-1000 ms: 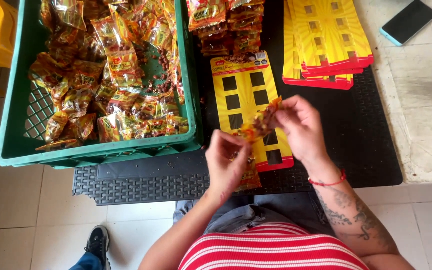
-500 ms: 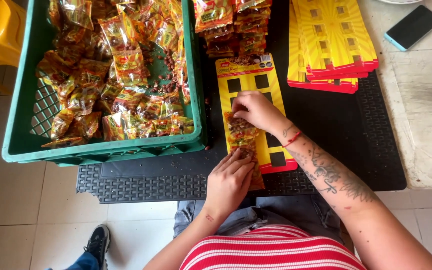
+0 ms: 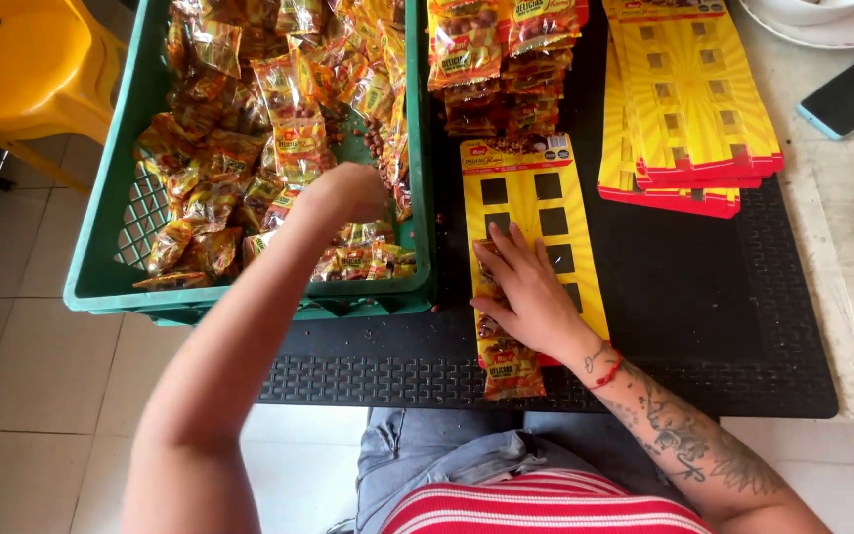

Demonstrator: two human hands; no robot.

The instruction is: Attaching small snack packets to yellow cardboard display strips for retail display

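Since half a sec ago my left hand (image 3: 348, 193) has swung off the card into the green crate (image 3: 111, 267), fingers curled among snack packets (image 3: 210, 198); can't tell if it grasps one. Right hand (image 3: 531, 292), open flat, presses a packet strip (image 3: 506, 361) on the yellow display card (image 3: 536, 188), atop black mat (image 3: 704, 316).

A yellow plastic chair (image 3: 27, 59) stands on the pale tiled floor (image 3: 22, 346) in daylight.
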